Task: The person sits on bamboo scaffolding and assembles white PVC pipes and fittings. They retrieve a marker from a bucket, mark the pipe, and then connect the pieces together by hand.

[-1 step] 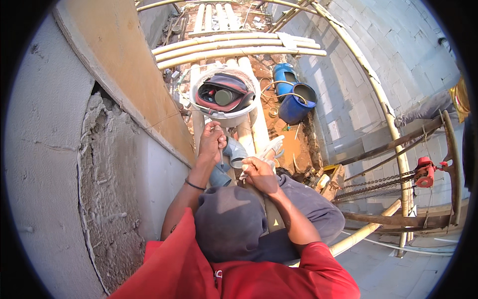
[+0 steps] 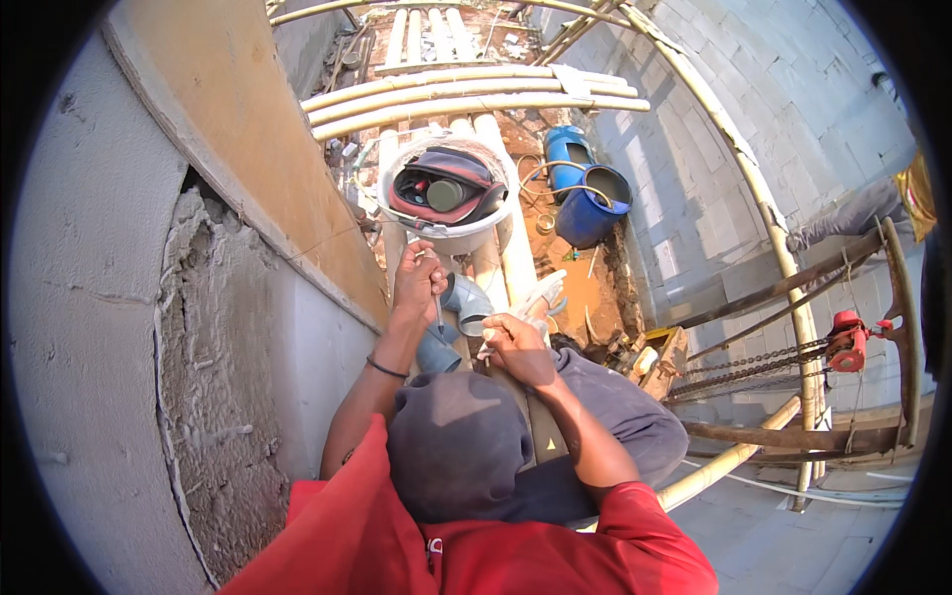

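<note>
My left hand (image 2: pixel 420 278) is closed in a fist around a slim, pointed grey tool (image 2: pixel 439 315) whose tip points down. I cannot tell what kind of tool it is. Beside it are grey plastic pipe elbows (image 2: pixel 468 305), one with its round mouth facing me, and a further grey pipe piece (image 2: pixel 437 353) lies near my knee. My right hand (image 2: pixel 518 349) is closed in a pinch in front of my knees. A small whitish bit shows at its fingertips, too small to name. The two hands are apart.
Ahead stands a white bucket (image 2: pixel 454 238) holding a dark bag with red trim (image 2: pixel 464 186). Bamboo poles (image 2: pixel 466 103) cross beyond it. Blue drums (image 2: pixel 593 206) are below right. A red chain hoist (image 2: pixel 846 341) hangs at right; a rough wall (image 2: pixel 213 367) rises close on my left.
</note>
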The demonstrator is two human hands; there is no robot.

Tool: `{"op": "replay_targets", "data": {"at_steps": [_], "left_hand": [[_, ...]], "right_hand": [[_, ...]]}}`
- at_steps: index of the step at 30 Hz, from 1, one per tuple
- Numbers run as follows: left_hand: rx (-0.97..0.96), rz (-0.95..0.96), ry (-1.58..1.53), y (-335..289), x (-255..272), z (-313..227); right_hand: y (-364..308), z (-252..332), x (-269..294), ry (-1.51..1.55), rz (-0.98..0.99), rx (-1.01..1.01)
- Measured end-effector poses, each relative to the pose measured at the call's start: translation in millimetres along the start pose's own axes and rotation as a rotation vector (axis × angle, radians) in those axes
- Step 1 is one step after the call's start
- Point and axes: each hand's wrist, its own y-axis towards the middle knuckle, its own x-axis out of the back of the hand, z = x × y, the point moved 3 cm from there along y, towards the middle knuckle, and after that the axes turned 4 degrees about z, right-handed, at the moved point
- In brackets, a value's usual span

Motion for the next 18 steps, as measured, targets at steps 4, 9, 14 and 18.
{"op": "replay_targets", "data": {"at_steps": [4,9,14,18], "left_hand": [[-0.313,-0.092,0.138,19.3,-5.6,-25.4],[-0.594,-0.186,0.380,75.9,4.9,-77.4],[-0.893,-0.477,0.880,101.6,3.2,-107.4],[-0.921,-0.549,1.048,105.2,-3.4,-103.5]], "right_hand": [[-0.3,-19.7,5.4,0.085,0.013,-0.031],[-4.6,-25.2,8.6,0.073,-0.014,-0.008],[-3.5,-47.3,11.4,0.061,-0.048,0.008],[-4.1,-46.3,14.8,0.027,-0.074,-0.001]]}}
